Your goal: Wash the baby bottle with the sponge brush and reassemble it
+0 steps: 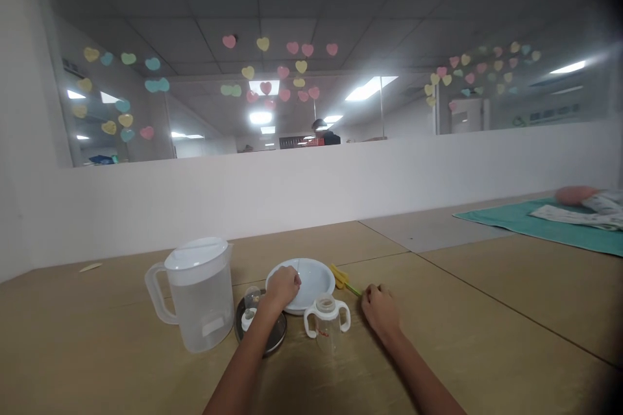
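Note:
My left hand (283,286) is closed above the left rim of a white basin (324,299); whatever its fingers hold, if anything, is hidden. On the table, my right hand (382,312) curls round the end of a green-handled bottle brush (342,277), whose yellow head points toward the basin. Between my forearms stands a clear baby bottle (327,331) with white side handles, upright and without a lid. Partly behind my left forearm is a dark round tray (275,339), bearing a white bottle cap part (248,318) and a clear dome cover (252,297).
A lidded translucent pitcher (202,301) stands on the left. Far right, a teal mat (516,220) carries a patterned cloth (574,216) and a pinkish object (577,194). Behind the wooden table (462,337) rises a white wall (292,191) with a window above.

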### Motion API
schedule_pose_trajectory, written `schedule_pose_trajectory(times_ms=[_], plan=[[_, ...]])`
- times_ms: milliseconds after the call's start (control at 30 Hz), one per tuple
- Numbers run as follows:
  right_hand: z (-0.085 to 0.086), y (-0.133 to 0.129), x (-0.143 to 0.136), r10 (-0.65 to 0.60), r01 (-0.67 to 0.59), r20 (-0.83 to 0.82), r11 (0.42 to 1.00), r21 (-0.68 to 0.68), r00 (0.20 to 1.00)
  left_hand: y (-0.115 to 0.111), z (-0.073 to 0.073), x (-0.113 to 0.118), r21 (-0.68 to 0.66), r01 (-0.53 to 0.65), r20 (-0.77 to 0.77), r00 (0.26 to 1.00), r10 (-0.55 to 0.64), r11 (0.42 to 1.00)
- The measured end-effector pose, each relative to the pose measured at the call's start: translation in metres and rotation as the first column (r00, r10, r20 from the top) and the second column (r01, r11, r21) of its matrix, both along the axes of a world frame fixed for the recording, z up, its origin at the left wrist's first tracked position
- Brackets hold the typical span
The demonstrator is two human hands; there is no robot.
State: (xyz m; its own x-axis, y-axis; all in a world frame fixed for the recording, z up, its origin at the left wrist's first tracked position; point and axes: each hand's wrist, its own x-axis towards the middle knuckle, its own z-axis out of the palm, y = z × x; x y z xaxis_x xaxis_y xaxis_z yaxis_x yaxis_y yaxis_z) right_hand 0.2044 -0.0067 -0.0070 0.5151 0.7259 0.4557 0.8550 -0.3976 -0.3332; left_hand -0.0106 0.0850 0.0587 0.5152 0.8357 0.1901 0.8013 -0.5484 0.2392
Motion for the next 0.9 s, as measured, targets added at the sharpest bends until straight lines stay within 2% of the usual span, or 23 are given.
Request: schedule_pose_trajectory(times_ms=[67, 100, 133, 167, 233, 300, 333, 400, 567, 633, 700, 767, 833, 900], plan=[[0.006, 0.001, -0.001, 0.073, -0.044, -0.154, 0.982, 0.183, 0.985, -0.010, 0.016, 0.000, 0.063, 0.014, 0.054, 0.998, -0.018, 0.998], [0.010, 0.001, -0.002, 0.165, -0.083, -0.275, 0.954, 0.286, 0.947, -0.016, 0.023, 0.000, 0.101, 0.031, 0.081, 0.996, -0.039, 0.994], [0.015, 0.001, -0.003, 0.291, -0.131, -0.403, 0.916, 0.379, 0.868, -0.024, 0.030, 0.000, 0.145, 0.053, 0.103, 0.992, -0.069, 0.988], [0.019, 0.000, -0.006, 0.435, -0.180, -0.516, 0.864, 0.470, 0.738, -0.032, 0.036, 0.001, 0.194, 0.091, 0.117, 0.986, -0.115, 0.977], [0.026, -0.002, -0.011, 0.669, -0.262, -0.635, 0.739, 0.620, 0.386, -0.047, 0.044, 0.003, 0.237, 0.172, 0.095, 0.975, -0.199, 0.956], [0.030, -0.004, -0.014, 0.771, -0.275, -0.632, 0.625, 0.730, 0.076, -0.059, 0.047, 0.007, 0.224, 0.229, 0.042, 0.969, -0.244, 0.947], [0.031, -0.005, -0.015, 0.790, -0.259, -0.612, 0.585, 0.768, -0.030, -0.064, 0.047, 0.009, 0.212, 0.247, 0.021, 0.966, -0.257, 0.946], [0.031, -0.007, -0.015, 0.798, -0.214, -0.583, 0.550, 0.808, -0.152, -0.068, 0.046, 0.012, 0.189, 0.285, -0.002, 0.957, -0.289, 0.940], [0.026, -0.004, -0.010, 0.777, -0.144, -0.572, 0.555, 0.820, -0.261, -0.064, 0.045, 0.011, 0.148, 0.360, 0.039, 0.929, -0.369, 0.921], [0.024, -0.002, -0.008, 0.778, -0.139, -0.565, 0.549, 0.824, -0.276, -0.058, 0.050, 0.004, 0.153, 0.375, 0.105, 0.914, -0.392, 0.914], [0.024, 0.000, -0.007, 0.787, -0.137, -0.556, 0.541, 0.830, -0.267, -0.050, 0.056, -0.010, 0.162, 0.341, 0.166, 0.916, -0.366, 0.926], [0.024, 0.001, -0.005, 0.792, -0.134, -0.554, 0.538, 0.832, -0.256, -0.039, 0.061, -0.030, 0.128, 0.218, 0.157, 0.959, -0.237, 0.967], [0.024, 0.003, -0.003, 0.790, -0.129, -0.558, 0.544, 0.829, -0.256, -0.026, 0.061, -0.050, 0.012, 0.035, 0.024, 0.999, -0.036, 0.999], [0.024, 0.004, -0.002, 0.783, -0.122, -0.562, 0.551, 0.825, -0.266, -0.012, 0.055, -0.066, -0.089, -0.086, -0.106, 0.991, 0.076, 0.992]])
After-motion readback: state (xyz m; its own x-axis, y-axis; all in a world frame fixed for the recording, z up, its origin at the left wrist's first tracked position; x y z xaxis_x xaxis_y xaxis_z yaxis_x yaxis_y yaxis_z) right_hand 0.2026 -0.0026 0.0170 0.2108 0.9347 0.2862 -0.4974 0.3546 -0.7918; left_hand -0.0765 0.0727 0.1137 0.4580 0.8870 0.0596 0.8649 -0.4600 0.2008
